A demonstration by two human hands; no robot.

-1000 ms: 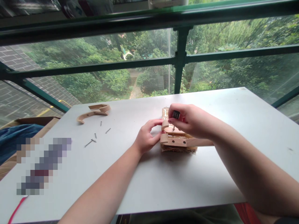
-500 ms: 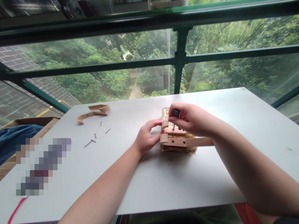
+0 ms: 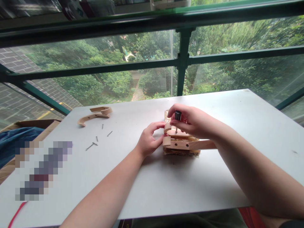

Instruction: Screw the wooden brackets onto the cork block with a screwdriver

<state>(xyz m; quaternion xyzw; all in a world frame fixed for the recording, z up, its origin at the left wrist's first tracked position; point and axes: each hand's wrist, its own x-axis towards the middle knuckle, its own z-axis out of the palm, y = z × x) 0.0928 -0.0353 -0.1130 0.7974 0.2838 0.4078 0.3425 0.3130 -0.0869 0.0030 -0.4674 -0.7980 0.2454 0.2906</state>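
Observation:
My right hand (image 3: 190, 118) is closed around the black handle of a screwdriver (image 3: 178, 116), which stands nearly upright. Its shaft meets a hole in the far curved wooden hook (image 3: 167, 126). My left hand (image 3: 150, 137) pinches the rounded end of that hook between thumb and fingers. A second curved wooden hook (image 3: 181, 145), with two dark holes or screw heads, lies nearer me. Both rest on a block wrapped in clear film (image 3: 181, 153). My right hand and forearm hide part of the hooks.
Two more curved wooden pieces (image 3: 97, 116) lie at the table's far left. Several loose screws (image 3: 97, 138) are scattered before them. A blurred-out object (image 3: 45, 171) with a red strap (image 3: 17, 213) is at left, beside a cardboard box (image 3: 45, 129). Windows border the white table (image 3: 147, 190).
My right hand and the screwdriver handle have shifted slightly left and turned a little more upright. My left hand and the wooden hooks stay in place.

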